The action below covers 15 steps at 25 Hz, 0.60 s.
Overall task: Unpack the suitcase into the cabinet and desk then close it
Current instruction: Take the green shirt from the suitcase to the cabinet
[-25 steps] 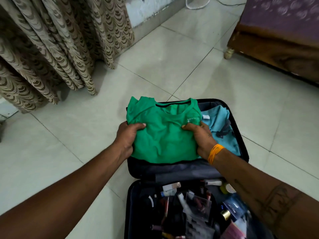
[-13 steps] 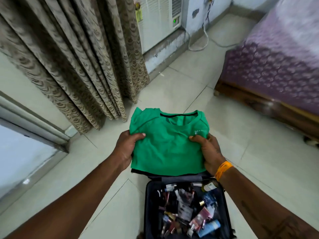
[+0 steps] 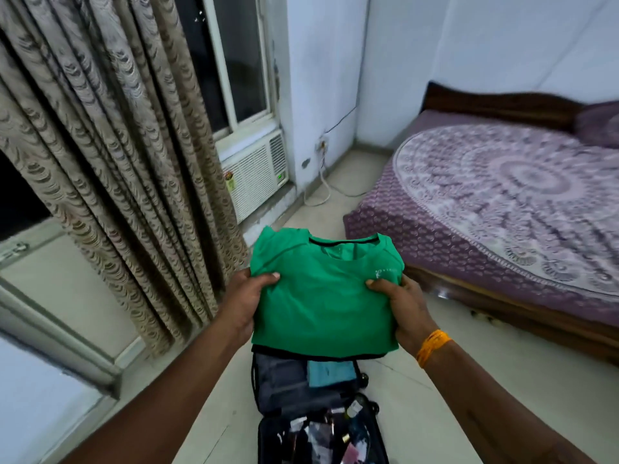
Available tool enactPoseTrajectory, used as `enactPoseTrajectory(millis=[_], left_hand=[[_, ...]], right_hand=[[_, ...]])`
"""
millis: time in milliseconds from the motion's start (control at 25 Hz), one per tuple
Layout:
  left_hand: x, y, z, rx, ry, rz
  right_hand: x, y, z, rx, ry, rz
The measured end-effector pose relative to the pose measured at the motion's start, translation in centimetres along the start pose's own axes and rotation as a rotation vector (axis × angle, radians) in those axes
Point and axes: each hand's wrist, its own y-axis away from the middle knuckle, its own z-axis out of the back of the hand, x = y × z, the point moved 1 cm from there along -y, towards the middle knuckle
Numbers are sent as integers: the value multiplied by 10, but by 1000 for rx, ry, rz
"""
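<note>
A folded green T-shirt (image 3: pixel 323 296) is held up in front of me, well above the floor. My left hand (image 3: pixel 246 301) grips its left edge with the thumb on top. My right hand (image 3: pixel 402 306), with an orange band at the wrist, grips its right edge the same way. Below the shirt the black suitcase (image 3: pixel 268 390) lies open on the tiled floor. Its far half holds a folded light-blue garment (image 3: pixel 330 373) and dark cloth. Its near half is full of several small toiletry items (image 3: pixel 321 437). A dark layer shows under the shirt's lower edge.
A patterned beige curtain (image 3: pixel 110 162) hangs at the left, with a window air conditioner (image 3: pixel 254 175) behind it. A bed with a purple patterned sheet (image 3: pixel 502 202) fills the right side. Bare tiled floor (image 3: pixel 495 390) lies between the suitcase and the bed.
Both hands have lifted the green shirt up out of the suitcase. The view has risen, so the suitcase now sits lower and smaller and the bed and window have come into sight.
</note>
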Motion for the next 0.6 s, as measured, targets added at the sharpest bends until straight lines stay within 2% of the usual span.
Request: enactPoseTrajectory(millis=[240,400,600], left_hand=[[-49,30,-76,234,9,-86],[-52,58,-135,455,-29,-82],[-30,127,-216,789,-59,44]], right_hand=[[67,76,49,-171,-62,204],[72,141,91,-419,-122,277],[52,249,152,-741,-219,371]])
